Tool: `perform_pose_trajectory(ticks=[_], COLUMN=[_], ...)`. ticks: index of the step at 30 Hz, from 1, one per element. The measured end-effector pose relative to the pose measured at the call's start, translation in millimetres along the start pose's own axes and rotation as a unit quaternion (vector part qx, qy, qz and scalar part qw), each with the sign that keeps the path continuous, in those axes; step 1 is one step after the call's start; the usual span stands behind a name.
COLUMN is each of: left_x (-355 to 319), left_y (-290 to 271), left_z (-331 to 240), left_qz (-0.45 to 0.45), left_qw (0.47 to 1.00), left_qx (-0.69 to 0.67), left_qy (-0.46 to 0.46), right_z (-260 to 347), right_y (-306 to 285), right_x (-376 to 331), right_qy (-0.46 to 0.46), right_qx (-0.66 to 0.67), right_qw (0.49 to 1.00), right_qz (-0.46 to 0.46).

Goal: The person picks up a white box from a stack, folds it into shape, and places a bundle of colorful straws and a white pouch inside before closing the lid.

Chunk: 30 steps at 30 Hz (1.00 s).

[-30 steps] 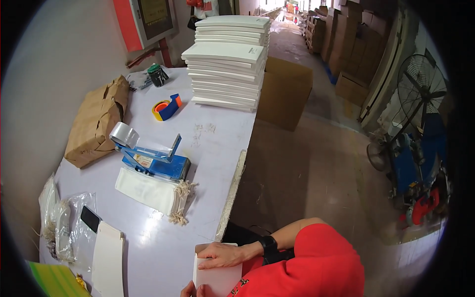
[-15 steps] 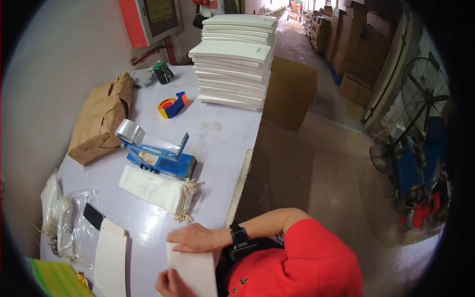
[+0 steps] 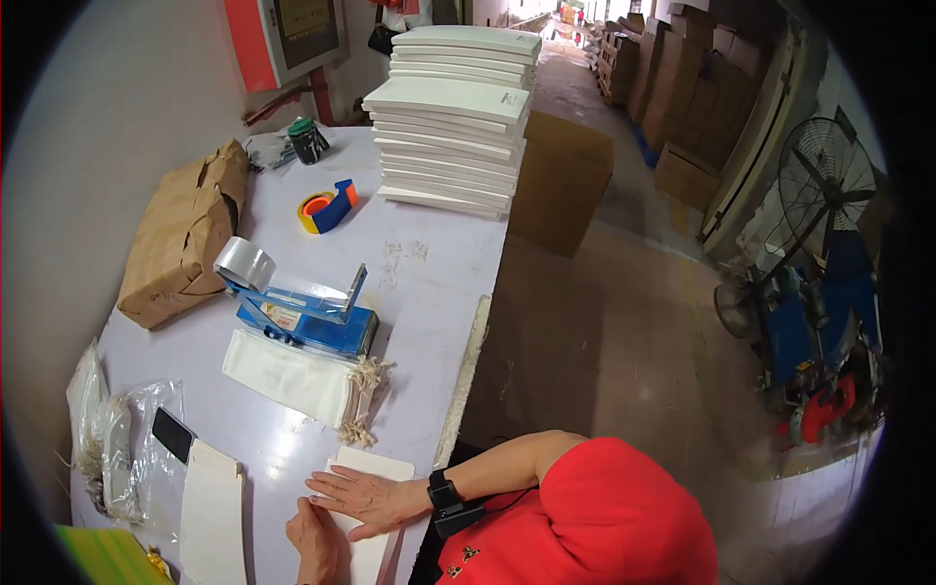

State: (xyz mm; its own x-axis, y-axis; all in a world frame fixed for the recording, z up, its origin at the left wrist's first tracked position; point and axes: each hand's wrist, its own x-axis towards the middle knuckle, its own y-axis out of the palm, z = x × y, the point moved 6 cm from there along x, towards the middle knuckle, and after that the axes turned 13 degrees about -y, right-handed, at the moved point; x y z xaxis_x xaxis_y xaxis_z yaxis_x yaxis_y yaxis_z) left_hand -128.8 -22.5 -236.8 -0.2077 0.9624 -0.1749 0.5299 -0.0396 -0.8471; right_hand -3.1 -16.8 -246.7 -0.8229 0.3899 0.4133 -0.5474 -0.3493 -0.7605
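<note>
A flat white rectangular piece (image 3: 385,466), like card or a thin box, lies on the table in front of me. My right hand (image 3: 366,499), with a black watch on its wrist, presses flat on it with fingers spread. Beside it, my left hand (image 3: 314,541) is curled closed at the piece's left edge; its fingertips are partly hidden. To the left lies a stack of similar white pieces (image 3: 214,512). Beyond the hands are white cloth pouches (image 3: 288,375) with beige drawstrings, against a blue tape dispenser (image 3: 327,327) holding a clear roll.
A dark phone (image 3: 174,434) and clear plastic bags (image 3: 146,448) lie at the left. A brown paper parcel (image 3: 185,234), a tape roll in a blue holder (image 3: 329,207) and a dark jar (image 3: 308,142) stand farther back. A tall white stack (image 3: 444,146) rises near the right table edge (image 3: 468,370).
My right hand has slid down the white piece and spread flat, baring its far end. My left hand has drawn toward its left edge. The view has shifted slightly.
</note>
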Motion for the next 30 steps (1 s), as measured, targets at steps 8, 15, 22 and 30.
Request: perform_pose_trajectory(ticks=[8, 15, 22, 30], left_x=[-96.1, -96.4, -71.7, -87.8], left_y=[-30.0, -23.5, -52.4, -74.3], left_z=[-72.2, -15.7, 20.2, 33.0], left_qz=[-0.196, 0.009, 0.117, 0.068], left_qw=[0.881, 0.979, 0.983, 0.926], left_qx=[0.341, 0.198, 0.031, -0.326], left_qy=[0.263, 0.039, -0.138, -0.181], right_z=[-8.6, -15.2, -18.5, -17.9], right_y=[11.7, -14.5, -25.7, -78.8], right_x=[-3.1, -16.6, -26.8, -31.2], right_qy=[0.006, -0.019, -0.033, 0.021], right_qx=[-0.046, -0.044, -0.051, -0.010], right_qw=[0.998, 0.998, 0.997, 0.989], right_qz=[0.036, 0.043, 0.037, -0.145])
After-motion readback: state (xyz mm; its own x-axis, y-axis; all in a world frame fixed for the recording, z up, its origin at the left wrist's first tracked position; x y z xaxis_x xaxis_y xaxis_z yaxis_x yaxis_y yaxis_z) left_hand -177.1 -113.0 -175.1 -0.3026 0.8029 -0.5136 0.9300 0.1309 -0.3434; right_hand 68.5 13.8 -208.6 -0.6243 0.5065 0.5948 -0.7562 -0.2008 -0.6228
